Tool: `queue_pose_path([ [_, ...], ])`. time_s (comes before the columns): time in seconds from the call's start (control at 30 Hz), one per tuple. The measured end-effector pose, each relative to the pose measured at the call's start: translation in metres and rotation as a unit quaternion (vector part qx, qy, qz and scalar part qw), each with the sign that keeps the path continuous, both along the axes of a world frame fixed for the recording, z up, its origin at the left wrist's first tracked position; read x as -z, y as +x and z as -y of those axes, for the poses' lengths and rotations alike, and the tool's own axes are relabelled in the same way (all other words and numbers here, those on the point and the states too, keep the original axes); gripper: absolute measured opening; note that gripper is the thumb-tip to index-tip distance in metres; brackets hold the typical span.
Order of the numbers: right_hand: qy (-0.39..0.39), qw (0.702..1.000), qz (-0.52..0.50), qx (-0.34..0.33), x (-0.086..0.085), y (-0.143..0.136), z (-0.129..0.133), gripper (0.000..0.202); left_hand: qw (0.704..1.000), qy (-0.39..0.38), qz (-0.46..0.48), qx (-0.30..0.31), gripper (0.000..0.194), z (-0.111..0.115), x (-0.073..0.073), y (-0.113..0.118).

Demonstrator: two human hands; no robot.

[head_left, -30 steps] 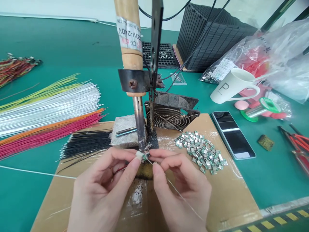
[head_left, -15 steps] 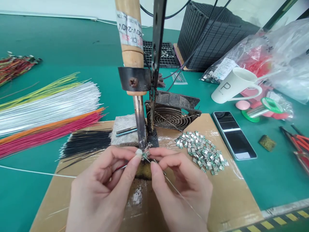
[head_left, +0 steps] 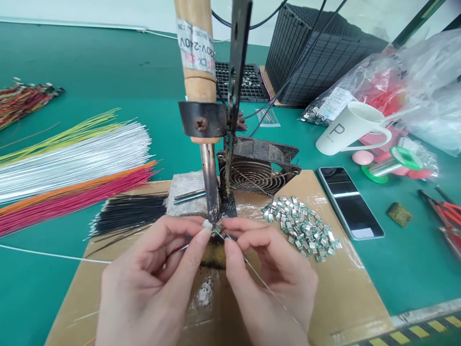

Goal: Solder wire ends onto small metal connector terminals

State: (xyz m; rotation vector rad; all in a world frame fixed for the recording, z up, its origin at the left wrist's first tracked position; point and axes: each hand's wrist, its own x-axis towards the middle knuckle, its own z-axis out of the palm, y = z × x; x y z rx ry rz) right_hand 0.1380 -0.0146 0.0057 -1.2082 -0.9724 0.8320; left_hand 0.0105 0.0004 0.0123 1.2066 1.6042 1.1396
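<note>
My left hand (head_left: 154, 278) is closed in a pinch under the iron's tip. A thin white wire (head_left: 54, 254) runs in from the left to this hand, and something whitish shows at its fingertips. My right hand (head_left: 270, 278) pinches a thin solder wire (head_left: 268, 287) that trails down over the palm. Between both sets of fingertips sits a tiny green and silver part (head_left: 217, 232), mostly hidden. The soldering iron (head_left: 208, 168), clamped upright with its tip down, meets the work at the fingers or just behind them; contact is unclear.
Small metal-and-green connectors (head_left: 302, 228) lie heaped right on the cardboard (head_left: 342, 298). Black wires (head_left: 129, 214) and coloured wire bundles (head_left: 79, 154) spread left. Behind are a fan (head_left: 261, 168) and black trays (head_left: 317, 57). A phone (head_left: 351, 202), mug (head_left: 349, 127) and solder spool (head_left: 391, 164) stand right.
The fingertips of both hands have shifted only slightly around the small part. The solder wire's end sits a little differently near the iron tip. The view has moved a touch.
</note>
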Motion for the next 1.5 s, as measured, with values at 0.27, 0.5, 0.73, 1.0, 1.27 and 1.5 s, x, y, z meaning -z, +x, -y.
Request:
queue_pose_path([
  [0.27,0.009,1.0,0.003,0.002,0.0018,-0.0005,0.0,0.02,1.0,0.012,-0.01,0.0,0.016,0.0017,0.0028,0.0001],
  [0.5,0.023,1.0,-0.01,0.011,0.004,-0.0028,-0.0011,0.021,0.998,0.046,-0.038,0.011,0.012,-0.0004,0.0035,-0.0039],
  [0.73,0.018,1.0,-0.014,0.011,0.0039,-0.003,-0.0001,0.02,0.996,0.062,-0.058,0.017,0.01,0.0009,0.0037,-0.005],
  [1.0,0.018,1.0,-0.014,0.009,0.0036,-0.0023,0.0,0.02,0.997,0.057,-0.05,0.016,0.011,-0.0022,0.0025,-0.0037],
  [1.27,0.01,1.0,-0.007,0.003,0.0032,-0.0009,0.0012,0.019,0.998,0.048,-0.045,0.02,0.011,-0.0023,0.0032,-0.0043],
  [1.5,0.016,1.0,-0.011,-0.002,0.0036,-0.0011,-0.0002,0.019,0.997,0.061,-0.055,0.014,0.01,-0.003,0.0038,-0.0039],
])
